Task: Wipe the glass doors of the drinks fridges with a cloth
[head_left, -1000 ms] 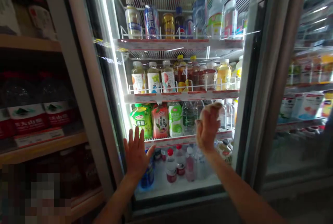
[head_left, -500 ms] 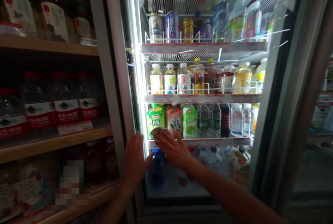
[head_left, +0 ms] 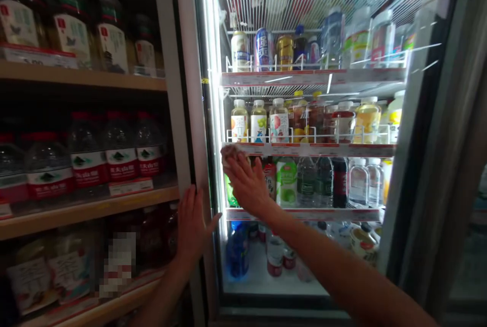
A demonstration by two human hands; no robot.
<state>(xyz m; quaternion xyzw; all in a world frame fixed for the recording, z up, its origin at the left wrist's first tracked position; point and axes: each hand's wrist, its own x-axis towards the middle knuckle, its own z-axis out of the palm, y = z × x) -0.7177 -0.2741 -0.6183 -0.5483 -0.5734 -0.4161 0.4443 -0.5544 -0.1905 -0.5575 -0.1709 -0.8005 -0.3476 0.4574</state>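
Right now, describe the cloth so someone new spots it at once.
Find the brightly lit drinks cooler, then the glowing vertical strip down its left side. Just right of that strip, the cloth is bunched under the right hand. Unlike the smooth bottles nearby, it is crumpled and pale brown.

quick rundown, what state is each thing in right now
Cooler door, appears shut
Light strip, lit
Cloth, crumpled
Right hand, holding the cloth
Left hand, open, thumb apart
White-capped tea bottles, upright, capped
Red-capped water bottles at left, upright, capped
Blue can, upright
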